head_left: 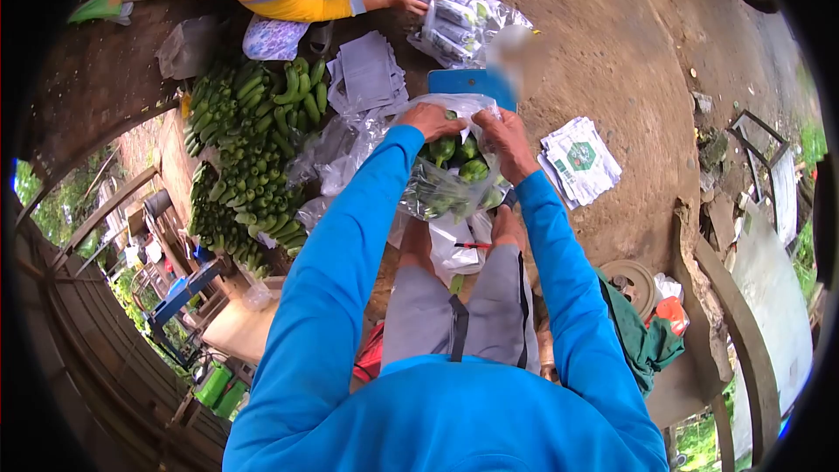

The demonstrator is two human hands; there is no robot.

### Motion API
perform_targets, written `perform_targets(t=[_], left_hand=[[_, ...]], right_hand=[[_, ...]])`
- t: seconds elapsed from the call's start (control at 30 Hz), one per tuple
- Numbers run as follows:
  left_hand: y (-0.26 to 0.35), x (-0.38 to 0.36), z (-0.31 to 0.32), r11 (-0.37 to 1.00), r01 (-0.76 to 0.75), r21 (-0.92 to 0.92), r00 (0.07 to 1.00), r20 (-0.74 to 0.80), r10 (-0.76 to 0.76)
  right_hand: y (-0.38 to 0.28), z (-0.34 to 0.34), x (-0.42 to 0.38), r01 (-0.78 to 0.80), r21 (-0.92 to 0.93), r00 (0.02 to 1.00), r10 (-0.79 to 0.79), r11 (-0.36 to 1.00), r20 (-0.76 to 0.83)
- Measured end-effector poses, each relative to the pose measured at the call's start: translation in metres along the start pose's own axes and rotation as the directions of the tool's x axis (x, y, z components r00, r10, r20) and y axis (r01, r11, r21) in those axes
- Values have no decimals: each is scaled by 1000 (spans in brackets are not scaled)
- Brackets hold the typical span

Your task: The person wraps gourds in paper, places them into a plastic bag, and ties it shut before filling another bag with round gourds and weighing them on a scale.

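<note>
Left hand (430, 120) and right hand (505, 142) grip mouth of clear plastic bag of green vegetables (450, 177); loose grip risks spilling.

top: bright blue long-sleeved shirt (437, 411), sleeves reaching both wrists
legs: grey shorts (463, 315), just beyond the shirt, with 2 dark vertical straps
hands: bare
</note>
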State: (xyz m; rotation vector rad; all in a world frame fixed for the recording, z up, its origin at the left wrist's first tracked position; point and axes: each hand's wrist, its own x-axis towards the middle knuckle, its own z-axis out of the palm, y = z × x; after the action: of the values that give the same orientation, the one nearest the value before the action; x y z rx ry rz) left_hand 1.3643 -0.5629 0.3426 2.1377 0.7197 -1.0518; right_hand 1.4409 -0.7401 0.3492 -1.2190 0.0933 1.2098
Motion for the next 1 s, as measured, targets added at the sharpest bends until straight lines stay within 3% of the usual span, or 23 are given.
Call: perform_targets(t=[0.17,0.3,0.4,0.43,0.5,0.6,0.63,0.7,0.73,0.77,0.8,0.83,0.87,0.9,1.0], left_hand=[[-5,-6,18,993,-105,-57,964,-253,87],[10,-43,-1,993,-65,-98,957,-288,34],[5,-73,-5,968,-222,-119,896,-416,154],[7,-90,-11,968,-219,-123,894,-422,149],[15,-135,-27,987,-83,-141,955,-295,38],[3,-201,-27,954,-111,-280,922,-388,-7],[-7,-221,-22,948,-81,-308,910,-412,-56],[-30,-267,-9,829,-140,-542,885,-443,-140],[-60,-278,18,745,-229,-626,849,-503,-161],[-76,-296,28,735,-208,-645,827,-517,-220],[-87,-314,39,451,-214,-866,843,-397,-362],[-97,-331,52,106,-226,-968,861,-250,-443],[-110,-342,68,-48,-265,-963,828,-202,-523],[-125,-354,81,-74,-279,-957,813,-194,-548],[-177,-381,130,-387,-393,-834,752,-49,-657]], right_hand=[[3,5,0,-4,-20,999,3,1000,-49],[-2,3,-3,24,9,998,-23,1000,-56],[0,-4,-1,-8,72,1000,10,997,-24],[0,-4,0,-8,67,1000,9,998,-17],[1,-5,-2,1,-27,1000,-1,1000,-12],[0,-2,-7,-21,-12,997,20,1000,-77],[4,-7,-9,22,-15,999,-23,1000,-28],[12,-16,-11,90,-9,992,-88,996,90],[19,-19,-7,79,34,994,-81,996,76],[15,-20,-9,46,5,995,-46,999,85],[14,-25,-7,45,20,986,-48,999,159],[9,-15,-14,71,12,994,-72,997,84],[5,-15,-15,48,-16,993,-46,999,112],[5,-18,-13,5,-43,993,0,999,116],[3,-18,-7,-43,-93,999,46,995,25]])
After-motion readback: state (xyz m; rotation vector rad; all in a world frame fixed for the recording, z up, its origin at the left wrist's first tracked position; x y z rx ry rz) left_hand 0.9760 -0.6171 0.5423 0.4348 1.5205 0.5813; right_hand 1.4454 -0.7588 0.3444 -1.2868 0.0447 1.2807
